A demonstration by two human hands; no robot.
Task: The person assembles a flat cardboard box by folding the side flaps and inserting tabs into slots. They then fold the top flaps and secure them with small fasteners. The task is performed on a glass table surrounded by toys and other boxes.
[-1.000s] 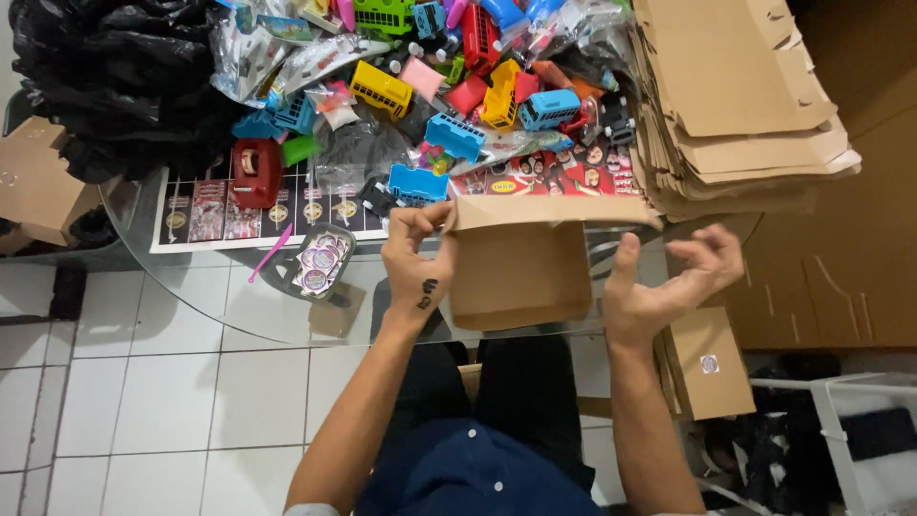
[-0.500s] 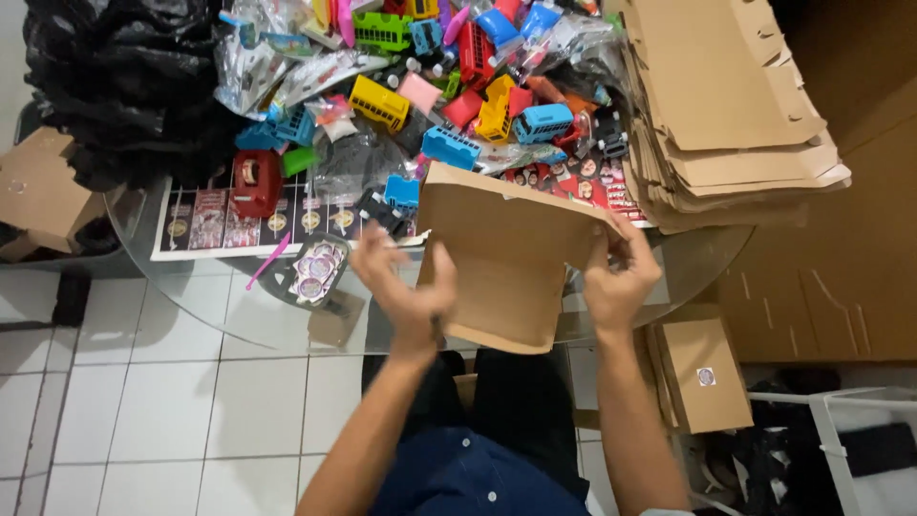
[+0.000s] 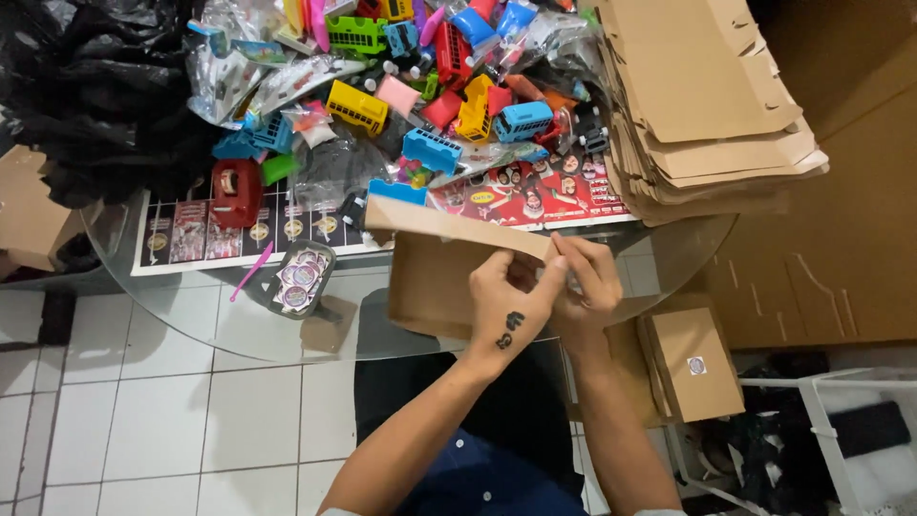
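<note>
Cardboard box blank (image 3: 435, 277), plain brown and half folded, sits at the near edge of the round glass table (image 3: 191, 315), just in front of the person's body. Only the head view shows it. Its long top flap (image 3: 449, 225) stands tilted up as a pale strip running from upper left down to the right, and the wider panel below it lies flatter over the table rim. Both hands meet at the blank's right end. The left hand (image 3: 506, 306), with a small dark mark on its back, has its fingers curled over the corner, and the right hand (image 3: 585, 287) pinches the same corner from the other side, so both are closed on cardboard rather than released. Which tab or slot lies under the fingers cannot be told, since the hands cover it.

To fold this corner well, it seems best to keep the long flap square to the panel, press along the printed crease rather than across it, and steady the far left end so the blank does not twist.

Beyond the blank lies a heap of colourful toy buses (image 3: 430, 86), a sticker sheet (image 3: 535, 196), a small tray of round stickers (image 3: 301, 277), and a stack of flat cardboard blanks (image 3: 707, 105) to the right.
</note>
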